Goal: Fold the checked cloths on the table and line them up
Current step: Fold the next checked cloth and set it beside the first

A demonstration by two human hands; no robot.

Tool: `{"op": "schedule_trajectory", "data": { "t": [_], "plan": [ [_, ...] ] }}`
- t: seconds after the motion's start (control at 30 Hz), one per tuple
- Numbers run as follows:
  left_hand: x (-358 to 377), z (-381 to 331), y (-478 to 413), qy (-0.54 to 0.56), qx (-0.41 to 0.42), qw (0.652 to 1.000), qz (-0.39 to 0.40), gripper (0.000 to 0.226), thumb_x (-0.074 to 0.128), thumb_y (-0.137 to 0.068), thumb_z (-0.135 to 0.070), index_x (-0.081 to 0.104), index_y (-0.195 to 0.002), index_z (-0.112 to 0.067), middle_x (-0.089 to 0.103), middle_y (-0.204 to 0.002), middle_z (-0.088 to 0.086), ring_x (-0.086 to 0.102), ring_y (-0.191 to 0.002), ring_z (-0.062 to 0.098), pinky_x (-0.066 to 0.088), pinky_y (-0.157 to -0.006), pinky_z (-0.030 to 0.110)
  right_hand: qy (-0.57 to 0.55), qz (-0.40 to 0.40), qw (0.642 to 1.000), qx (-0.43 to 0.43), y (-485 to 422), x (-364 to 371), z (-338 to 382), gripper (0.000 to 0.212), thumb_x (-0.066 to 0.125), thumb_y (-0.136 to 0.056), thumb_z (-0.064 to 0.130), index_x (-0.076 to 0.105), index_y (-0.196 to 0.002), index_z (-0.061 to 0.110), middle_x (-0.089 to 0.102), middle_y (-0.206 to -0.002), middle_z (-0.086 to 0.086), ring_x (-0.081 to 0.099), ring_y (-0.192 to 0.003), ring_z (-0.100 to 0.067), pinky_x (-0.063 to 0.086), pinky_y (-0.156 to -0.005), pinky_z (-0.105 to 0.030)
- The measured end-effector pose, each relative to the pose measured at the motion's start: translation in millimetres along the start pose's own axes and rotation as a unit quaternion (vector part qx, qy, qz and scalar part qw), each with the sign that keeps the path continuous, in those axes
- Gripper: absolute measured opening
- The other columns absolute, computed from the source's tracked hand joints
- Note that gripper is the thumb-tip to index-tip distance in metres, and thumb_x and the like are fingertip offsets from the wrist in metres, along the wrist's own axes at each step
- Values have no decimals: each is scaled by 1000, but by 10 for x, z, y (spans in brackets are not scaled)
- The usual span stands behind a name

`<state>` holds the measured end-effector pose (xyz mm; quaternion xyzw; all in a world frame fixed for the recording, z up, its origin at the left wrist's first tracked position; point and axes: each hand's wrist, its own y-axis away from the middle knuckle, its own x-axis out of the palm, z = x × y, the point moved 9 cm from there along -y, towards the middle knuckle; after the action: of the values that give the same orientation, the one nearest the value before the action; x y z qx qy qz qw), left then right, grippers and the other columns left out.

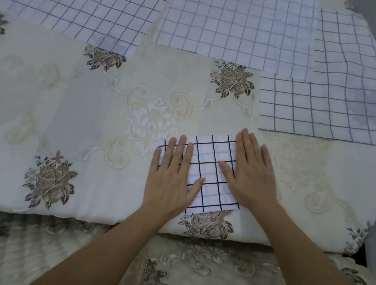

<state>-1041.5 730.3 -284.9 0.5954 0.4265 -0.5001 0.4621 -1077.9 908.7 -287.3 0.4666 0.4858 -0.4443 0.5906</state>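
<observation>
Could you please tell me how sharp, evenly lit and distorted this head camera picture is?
Head view: soft, even light, no glare; the small folded checked cloth under the left hand and right hand is sharp; the flowered cream tablecloth blurs toward the bottom edge; wide-angle bending curves the far unfolded checked cloths.

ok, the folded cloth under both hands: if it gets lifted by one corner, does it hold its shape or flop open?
Probably flops: the folded cloth looks thin, lying flat on the tablecloth with its layers showing at the near edge. It seems light, so a push would likely slide or bunch it. The left hand and right hand press it flat, which hints the creases may not hold unaided.
</observation>
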Motion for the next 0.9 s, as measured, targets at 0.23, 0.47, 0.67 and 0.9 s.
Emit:
{"op": "schedule_trajectory", "data": {
  "t": [0.23,0.47,0.67,0.9],
  "plan": [
    [-52,-320,165,3,66,998,2,78,19,-102,-58,3,-158,-6,-4,-167,8,-7,-154,20,11,-122,52,7,-15,999,40,67,-154,92,79,12,-101,61,8,-158,6,0,-167,-9,-1,-154,-23,6,-124,-50],
    [53,-318,204,-19,76,997,15,76,26,-100,-48,-6,-158,-10,-12,-166,9,-13,-153,24,6,-123,53,-109,3,992,-71,515,-41,866,72,15,-104,56,10,-159,10,5,-167,-4,-2,-154,-15,13,-124,-44],
    [8,-256,194,18,55,998,-3,80,23,-100,-64,4,-159,-13,-2,-167,9,-4,-154,24,12,-123,51,-11,14,1000,-20,590,22,43,79,18,-101,63,1,-159,12,-3,-168,-3,-4,-154,-17,11,-124,-46],
    [-332,-165,-17,-16,114,992,-48,58,39,-95,-57,53,-136,-19,51,-141,7,50,-122,30,41,-95,47,-12,31,999,28,598,4,-151,80,10,-98,66,-4,-159,15,-8,-167,0,-9,-154,-17,7,-125,-47]
  ]
}}
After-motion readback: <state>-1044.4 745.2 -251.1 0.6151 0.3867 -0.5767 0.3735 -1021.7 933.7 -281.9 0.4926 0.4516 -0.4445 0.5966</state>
